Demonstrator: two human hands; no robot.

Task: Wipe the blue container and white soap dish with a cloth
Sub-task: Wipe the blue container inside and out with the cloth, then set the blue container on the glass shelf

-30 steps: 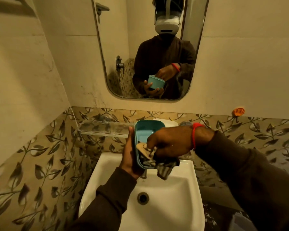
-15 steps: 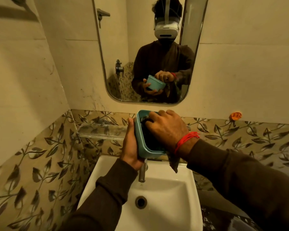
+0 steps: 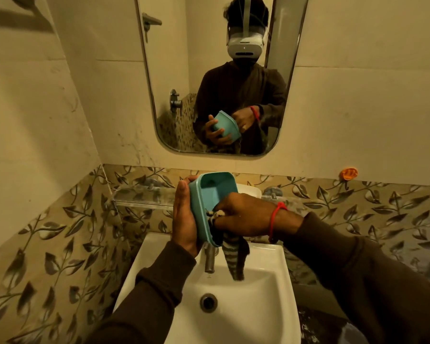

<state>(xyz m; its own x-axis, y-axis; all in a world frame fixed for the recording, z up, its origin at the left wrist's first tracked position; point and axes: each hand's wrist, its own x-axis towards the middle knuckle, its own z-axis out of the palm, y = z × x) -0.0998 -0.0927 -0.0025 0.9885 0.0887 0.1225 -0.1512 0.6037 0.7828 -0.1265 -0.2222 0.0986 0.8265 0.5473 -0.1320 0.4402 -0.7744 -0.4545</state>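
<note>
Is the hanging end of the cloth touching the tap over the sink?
Apart. The head view shows white sink between the cloth tail and the tap; the right hand holds the cloth.

I'm holding the blue container (image 3: 215, 194) tilted on its side above the sink, striped cloth (image 3: 235, 259) dangling from its opening; white soap dish (image 3: 250, 191) sitting behind.

Glass shelf (image 3: 139, 194) on the leaf-patterned wall, a white soap dish (image 3: 248, 190), seemingly, on top.
</note>
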